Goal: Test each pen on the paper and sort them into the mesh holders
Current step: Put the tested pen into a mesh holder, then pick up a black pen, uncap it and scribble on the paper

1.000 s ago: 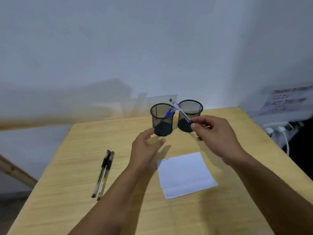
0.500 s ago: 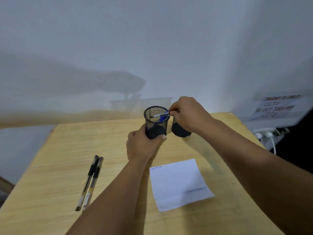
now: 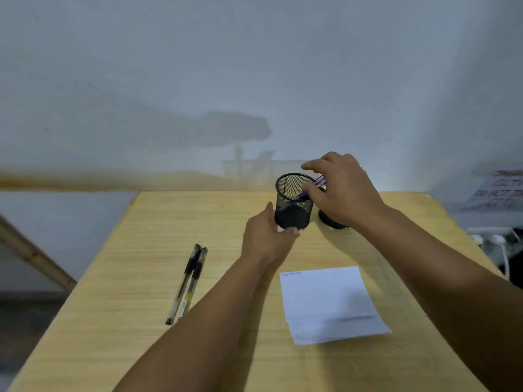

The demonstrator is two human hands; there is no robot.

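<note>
The left hand [image 3: 268,236] cups the base of the left mesh holder [image 3: 294,200], its grip curled round it. The right hand [image 3: 343,190] hovers at that holder's rim, grip narrow on a blue pen [image 3: 317,185] slanting inside. The second holder [image 3: 334,222] stands just behind the right wrist. Two pens [image 3: 188,284] lie leftward, paper [image 3: 331,302] near the counter [image 3: 141,278] front, bare wood between.

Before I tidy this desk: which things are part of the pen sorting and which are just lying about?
Part of the job:
left holder, steadied by the left hand
right holder, mostly hidden behind the right hand
blue pen in the left holder
two black pens
paper

Lying about:
wall notice
plugs and cables
</note>
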